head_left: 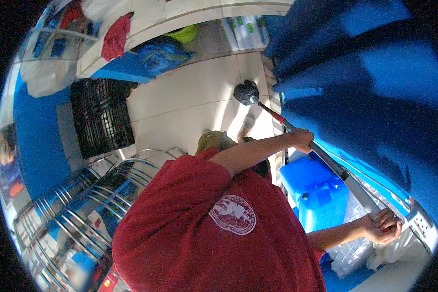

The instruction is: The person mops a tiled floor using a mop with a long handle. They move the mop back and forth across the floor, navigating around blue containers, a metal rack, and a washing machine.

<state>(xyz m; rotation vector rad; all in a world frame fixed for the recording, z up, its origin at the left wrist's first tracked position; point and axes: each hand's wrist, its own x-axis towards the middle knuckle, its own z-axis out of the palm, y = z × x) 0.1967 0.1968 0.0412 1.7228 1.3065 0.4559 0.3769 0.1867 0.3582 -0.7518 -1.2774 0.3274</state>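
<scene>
A long-handled mop (pixel 331 163) slants from the lower right up toward the middle of the view. Its dark, bunched head (pixel 246 92) rests on or just above the pale tiled floor. My left hand (pixel 302 140) is closed around the grey pole, a little below its red band. Further down, near the thick pale end of the pole, my right hand (pixel 384 227) is closed around it. Both forearms are bare below a maroon shirt (pixel 190 228). Beneath the pole, between my two hands, stands a blue jerrycan (pixel 316 190).
A blue curtain (pixel 365 87) hangs along the right side. Metal wire racks (pixel 90 209) stand at the lower left, with a black crate (pixel 102 117) beyond them. A blue plastic bag (pixel 163 57) and white rolls (pixel 248 33) lie beneath a counter at the back.
</scene>
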